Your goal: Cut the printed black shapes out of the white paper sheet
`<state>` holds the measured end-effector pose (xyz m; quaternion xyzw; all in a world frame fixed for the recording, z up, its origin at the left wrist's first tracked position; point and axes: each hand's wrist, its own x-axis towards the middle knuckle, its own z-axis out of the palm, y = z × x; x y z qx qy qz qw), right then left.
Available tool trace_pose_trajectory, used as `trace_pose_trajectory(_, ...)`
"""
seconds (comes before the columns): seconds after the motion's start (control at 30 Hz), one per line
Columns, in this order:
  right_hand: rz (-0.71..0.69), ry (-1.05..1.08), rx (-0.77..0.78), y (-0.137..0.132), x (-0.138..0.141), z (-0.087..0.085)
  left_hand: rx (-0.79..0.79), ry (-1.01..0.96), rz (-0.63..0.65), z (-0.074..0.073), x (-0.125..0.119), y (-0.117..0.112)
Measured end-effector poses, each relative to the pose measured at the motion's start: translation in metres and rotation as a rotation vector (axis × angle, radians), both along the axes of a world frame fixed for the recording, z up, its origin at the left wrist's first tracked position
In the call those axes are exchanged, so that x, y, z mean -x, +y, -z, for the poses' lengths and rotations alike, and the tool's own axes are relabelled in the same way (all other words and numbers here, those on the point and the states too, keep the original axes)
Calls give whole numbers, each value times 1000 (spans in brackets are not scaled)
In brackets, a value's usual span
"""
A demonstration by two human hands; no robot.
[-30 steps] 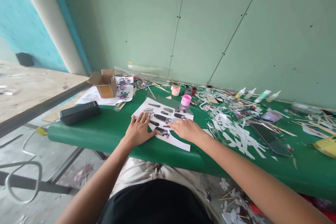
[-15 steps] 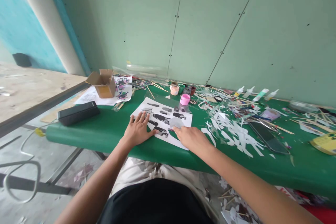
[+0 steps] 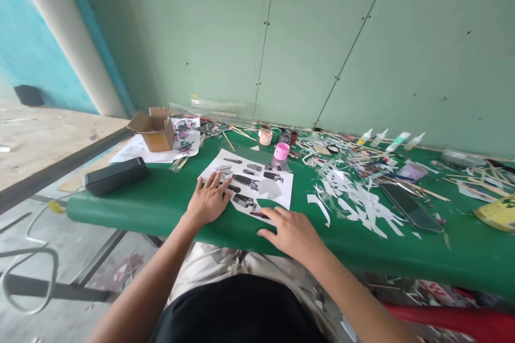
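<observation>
A white printed sheet point(image 3: 257, 174) with black and grey figures lies on the green table point(image 3: 161, 198) in front of me. My left hand point(image 3: 208, 201) rests flat on the sheet's near left corner, fingers spread. My right hand point(image 3: 292, 233) hovers at the sheet's near right corner by the table's front edge, fingers stretched out and apart, holding nothing that I can see. A small clear piece point(image 3: 269, 188) lies on the sheet between the hands.
A pink-lidded jar point(image 3: 281, 151) and other small paint pots point(image 3: 265, 136) stand behind the sheet. An open cardboard box point(image 3: 155, 128) and a black case point(image 3: 115, 176) sit at left. White paper scraps point(image 3: 354, 198), sticks, glue bottles point(image 3: 396, 142) and a dark phone point(image 3: 408, 206) cover the right.
My right hand has slid off the sheet's middle toward me, down to the near right corner and table edge. The left hand has stayed on the sheet. The view has shifted slightly.
</observation>
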<state>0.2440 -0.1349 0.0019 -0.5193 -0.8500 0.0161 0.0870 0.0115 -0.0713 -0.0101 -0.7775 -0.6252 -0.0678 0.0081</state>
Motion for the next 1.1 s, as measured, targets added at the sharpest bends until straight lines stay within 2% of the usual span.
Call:
trace_pose_trajectory(0.27,-75,112,-48,-6,-2,21,-13,3,3,0,0,0)
trace_pose_trajectory(0.5,-87,146,-313,-11,-18,42,-105,-19,-4,1,1,-4)
trace_pose_trajectory(0.6,-61,171,-435,-10,-27,50,-184,-33,75,-1,2,-6)
trace_pose_trajectory(0.73,42,227,-544,-7,-37,57,-162,-83,223,-1,4,-6)
trace_pose_trajectory(0.83,117,257,-601,-3,-43,54,-158,-95,221,1,3,-1)
trace_pose_trajectory(0.97,164,254,-636,4,-49,42,-115,-134,208,1,-1,8)
trace_pose_trajectory(1.03,184,259,-661,10,-50,34,-106,-262,219,0,-7,12)
trace_pose_trajectory(1.1,217,279,-698,18,-50,25,-38,-543,243,-3,-15,19)
